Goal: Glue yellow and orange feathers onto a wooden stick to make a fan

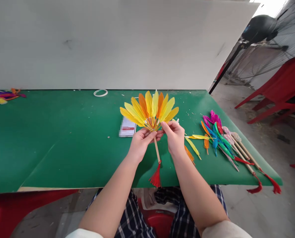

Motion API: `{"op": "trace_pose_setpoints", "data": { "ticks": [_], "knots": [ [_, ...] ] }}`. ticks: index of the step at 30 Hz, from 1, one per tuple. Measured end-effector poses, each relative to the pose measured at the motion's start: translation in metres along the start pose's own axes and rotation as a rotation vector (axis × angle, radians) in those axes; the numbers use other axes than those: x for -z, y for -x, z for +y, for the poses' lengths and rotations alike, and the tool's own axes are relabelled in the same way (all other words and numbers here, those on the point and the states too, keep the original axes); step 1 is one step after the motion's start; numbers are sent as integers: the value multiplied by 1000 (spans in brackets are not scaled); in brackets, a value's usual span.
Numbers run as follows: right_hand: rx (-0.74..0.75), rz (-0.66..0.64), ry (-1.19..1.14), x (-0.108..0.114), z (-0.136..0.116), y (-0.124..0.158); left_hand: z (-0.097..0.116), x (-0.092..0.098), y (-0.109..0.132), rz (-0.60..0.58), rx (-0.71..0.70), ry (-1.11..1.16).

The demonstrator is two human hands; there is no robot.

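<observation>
A feather fan point(150, 107) of yellow and orange feathers is spread out above the green table, with a wooden handle point(157, 150) and a red tassel point(156, 177) hanging toward me. My left hand point(143, 140) is closed around the fan's base, where the handle meets the feathers. My right hand point(173, 132) pinches the lower right side, its thumb against the feather quills. Whether the right fingers hold a separate feather is hidden. Just behind my left hand lies a phone point(128, 127) with its screen lit, partly covered by the feathers.
Loose yellow feathers point(193, 148) and a pile of coloured feathers point(215, 132) lie right on the green table point(63, 145), beside wooden sticks point(243, 150) with red tassels. A tape roll point(100, 93) sits by the white panel point(100, 43). Red chairs point(283, 86) and a fan stand right.
</observation>
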State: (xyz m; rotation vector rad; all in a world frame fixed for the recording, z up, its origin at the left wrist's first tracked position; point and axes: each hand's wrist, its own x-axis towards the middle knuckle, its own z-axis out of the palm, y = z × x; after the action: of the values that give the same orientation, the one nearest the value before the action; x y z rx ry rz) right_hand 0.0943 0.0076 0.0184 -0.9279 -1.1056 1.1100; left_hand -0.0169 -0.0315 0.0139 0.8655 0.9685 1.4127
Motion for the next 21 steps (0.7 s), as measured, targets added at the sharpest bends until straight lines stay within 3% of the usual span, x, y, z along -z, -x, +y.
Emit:
{"op": "trace_pose_setpoints", "data": {
  "ticks": [8, 21],
  "knots": [
    [-144, -104, -139, -1, 1, 0, 0, 6, -2, 21, -109, -150],
    [-83, -73, -7, -1, 3, 0, -1, 9, -7, 61, -66, -162]
  ]
}}
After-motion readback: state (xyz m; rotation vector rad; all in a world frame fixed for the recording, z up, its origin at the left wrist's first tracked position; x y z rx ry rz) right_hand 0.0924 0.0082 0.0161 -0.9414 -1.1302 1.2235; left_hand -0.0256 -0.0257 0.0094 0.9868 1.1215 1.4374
